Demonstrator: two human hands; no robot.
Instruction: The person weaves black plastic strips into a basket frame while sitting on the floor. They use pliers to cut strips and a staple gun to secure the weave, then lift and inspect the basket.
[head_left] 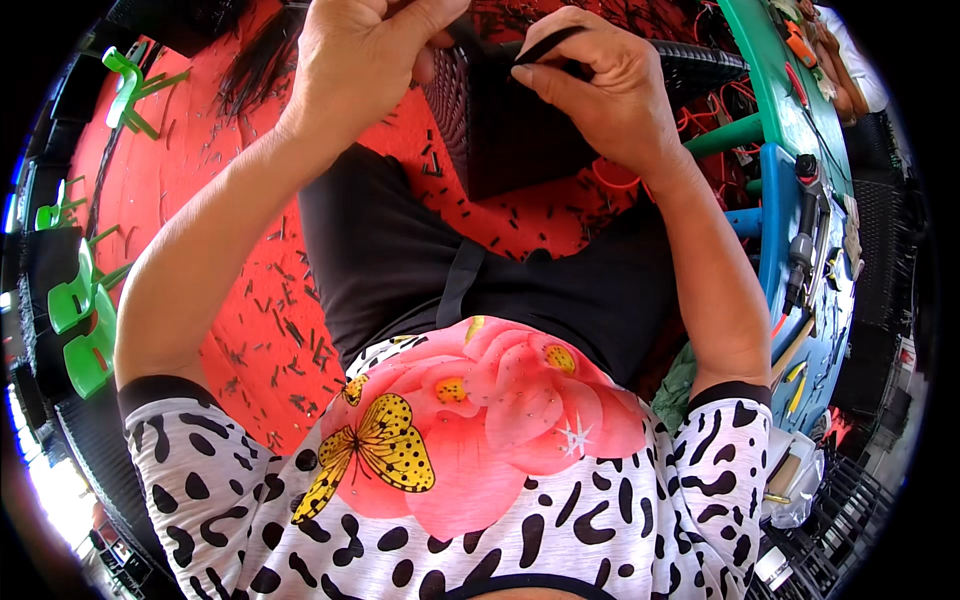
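My right hand [615,95] is closed, with a flat black strip [550,43] pinched between thumb and fingers. Level with it on the left, my left hand [362,58] is closed too. Its fingertips reach the upper edge of the picture, and what they pinch, if anything, cannot be made out. Below and between both hands stands a dark woven wicker piece [452,112], in front of my knees. Its dark inner side lies in shadow. My black trousers [385,250] show on either side of it.
Short black scraps litter the red floor [250,330]. A bundle of black strips [262,65] lies beyond my left forearm. Green chair-shaped pieces [125,90] stand at the left. On the right, a blue table [775,215] bears a power tool [800,255]; a green one [748,50] adjoins it, with another person's arm nearby.
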